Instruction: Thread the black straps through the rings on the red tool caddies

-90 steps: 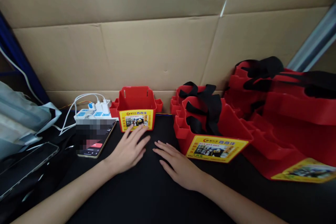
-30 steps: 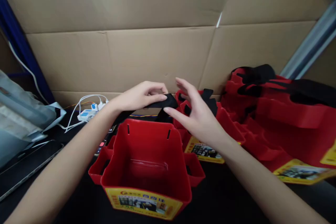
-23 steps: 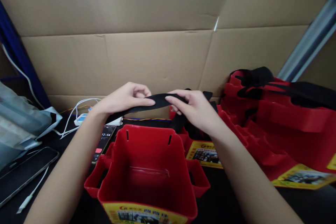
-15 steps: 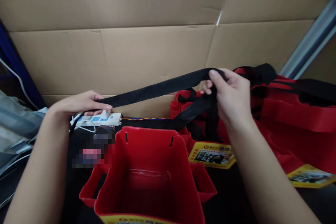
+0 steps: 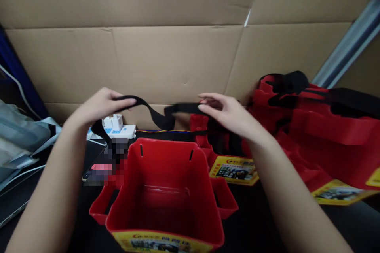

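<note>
Cardboard wall [image 5: 178, 59] runs along the far edge of the black tabletop [image 5: 255, 229]; a pile of red bins with black straps [image 5: 314, 126] is stacked at the right edge.

Red plastic bin [image 5: 166, 193] sits upright at the near edge, centre, mouth open, yellow label on the near face. Two slots [image 5: 141, 150] are cut in its far wall, both seen unthreaded.

A second red bin [image 5: 228, 154] sits just beside it to the right, partly hidden behind the right hand.

Black strap [image 5: 157, 112] is held in the air above the far rim of the near bin, slack, with a sag between the hands. Left hand [image 5: 99, 108] is closed on one end, thumb and fingers pinched over it. Right hand [image 5: 228, 114] is loosely on the other end, fingers extended over the webbing; a firm grip cannot be confirmed, motion blur there.

Judgement for the step:
- Strap to be flattened, any twist taken out while slack.
- One end to be pinched short near its tip for stiffness before it is lined up square with a slot.
- Bin likely to slide under push; a steadying hand is advised.

Power strip [image 5: 118, 129] and phone [image 5: 102, 168] lie at the left, behind the left forearm, and are best kept clear of the dangling end.
</note>
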The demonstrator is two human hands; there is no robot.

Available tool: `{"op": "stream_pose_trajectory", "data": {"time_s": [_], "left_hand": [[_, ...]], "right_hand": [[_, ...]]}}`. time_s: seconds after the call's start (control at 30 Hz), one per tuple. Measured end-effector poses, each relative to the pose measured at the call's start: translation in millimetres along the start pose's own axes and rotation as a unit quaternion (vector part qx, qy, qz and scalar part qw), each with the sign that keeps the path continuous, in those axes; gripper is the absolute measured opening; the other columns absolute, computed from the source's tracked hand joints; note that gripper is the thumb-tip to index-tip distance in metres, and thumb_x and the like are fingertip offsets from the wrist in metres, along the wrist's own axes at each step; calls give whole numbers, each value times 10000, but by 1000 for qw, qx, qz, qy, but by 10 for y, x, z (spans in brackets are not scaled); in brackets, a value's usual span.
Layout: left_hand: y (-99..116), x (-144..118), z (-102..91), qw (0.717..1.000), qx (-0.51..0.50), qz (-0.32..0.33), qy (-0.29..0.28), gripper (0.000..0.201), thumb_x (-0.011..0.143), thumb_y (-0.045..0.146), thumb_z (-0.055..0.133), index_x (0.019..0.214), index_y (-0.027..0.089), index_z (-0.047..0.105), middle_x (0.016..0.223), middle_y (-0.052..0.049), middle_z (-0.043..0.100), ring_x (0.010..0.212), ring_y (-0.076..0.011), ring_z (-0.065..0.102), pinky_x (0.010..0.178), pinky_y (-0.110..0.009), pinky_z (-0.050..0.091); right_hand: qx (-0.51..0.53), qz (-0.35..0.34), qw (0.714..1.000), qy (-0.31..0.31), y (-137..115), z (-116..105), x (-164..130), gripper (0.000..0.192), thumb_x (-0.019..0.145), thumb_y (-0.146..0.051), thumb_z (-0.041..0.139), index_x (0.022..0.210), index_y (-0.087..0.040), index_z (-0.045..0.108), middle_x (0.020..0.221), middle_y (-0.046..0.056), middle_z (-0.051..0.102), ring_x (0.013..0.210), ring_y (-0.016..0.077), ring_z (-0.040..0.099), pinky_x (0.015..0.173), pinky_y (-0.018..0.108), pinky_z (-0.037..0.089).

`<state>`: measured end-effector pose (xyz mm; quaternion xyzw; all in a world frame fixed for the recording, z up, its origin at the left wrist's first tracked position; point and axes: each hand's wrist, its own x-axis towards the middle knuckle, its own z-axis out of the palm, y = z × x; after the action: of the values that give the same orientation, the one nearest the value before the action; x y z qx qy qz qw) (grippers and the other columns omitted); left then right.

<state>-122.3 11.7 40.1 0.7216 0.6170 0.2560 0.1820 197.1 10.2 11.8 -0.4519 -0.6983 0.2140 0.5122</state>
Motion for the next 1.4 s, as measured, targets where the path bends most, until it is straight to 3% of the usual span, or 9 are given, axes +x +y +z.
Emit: {"op": "stream_pose_trajectory", "data": {"time_s": [0.13,0.27,0.43,0.67,0.87,1.07,1.13,1.27,1.4], "left_hand": [[397,-41,328,983,35,131,-125,398,748,513,545,657,136,635,490,37,422,448,-66,300,406,-194,217],[542,-47,549,961,-8,238,-140,314,766,413,549,652,129,620,553,23,484,512,-73,378,461,-181,288],[408,8,430,973,-45,170,-150,340,741,457,588,669,127,618,521,18,513,446,-61,403,416,-168,294],[97,19,105,987,-43,61,-143,334,778,432,559,625,135,573,474,25,503,361,-39,360,362,-165,235],[508,-77,414,964,5,212,-161,289,790,383,551,667,137,641,559,7,599,478,-70,466,464,-176,334],[645,-178,524,972,45,212,-92,325,794,436,539,732,129,629,568,5,597,505,-92,489,469,-191,338],[599,-187,473,967,18,190,-169,347,758,474,583,820,135,616,704,-12,645,620,-113,556,526,-182,389],[535,-203,345,895,-35,196,-398,275,806,351,571,1029,199,626,943,-6,665,827,-132,603,685,-182,445],[500,-232,223,883,4,195,-427,264,857,304,497,1048,224,660,886,-1,671,779,-139,604,663,-186,449]], "right_hand": [[-115,-128,982,-81,-216,320,-175,442,799,-350,581,1205,-187,526,1222,77,562,1127,203,515,991,409,381],[-65,-158,969,-178,-334,499,-277,397,819,-300,566,1204,-211,535,1222,36,579,1111,183,542,952,341,430],[-125,-93,981,-116,-241,339,-176,175,807,-261,570,867,-160,699,749,20,707,642,157,653,668,281,511],[-316,-49,948,-4,84,-108,38,142,734,-278,638,797,-179,718,753,61,704,749,253,653,720,394,498],[-159,-179,959,-151,-206,305,-185,526,778,-372,608,1249,-163,504,1219,79,576,1099,209,544,937,344,426],[-51,-110,959,-255,-189,353,-193,288,856,-262,506,1116,-192,609,802,-11,669,516,73,530,571,219,437],[-56,-89,955,-278,-97,215,-132,305,855,-297,504,1105,-160,612,702,-10,630,439,53,436,490,209,375],[-35,-80,932,-353,15,5,-54,347,845,-383,509,1033,-118,629,752,23,620,496,54,443,495,203,359],[-20,-48,887,-459,41,1,-46,354,849,-418,489,970,-123,644,775,26,612,522,61,446,521,220,365]]}}
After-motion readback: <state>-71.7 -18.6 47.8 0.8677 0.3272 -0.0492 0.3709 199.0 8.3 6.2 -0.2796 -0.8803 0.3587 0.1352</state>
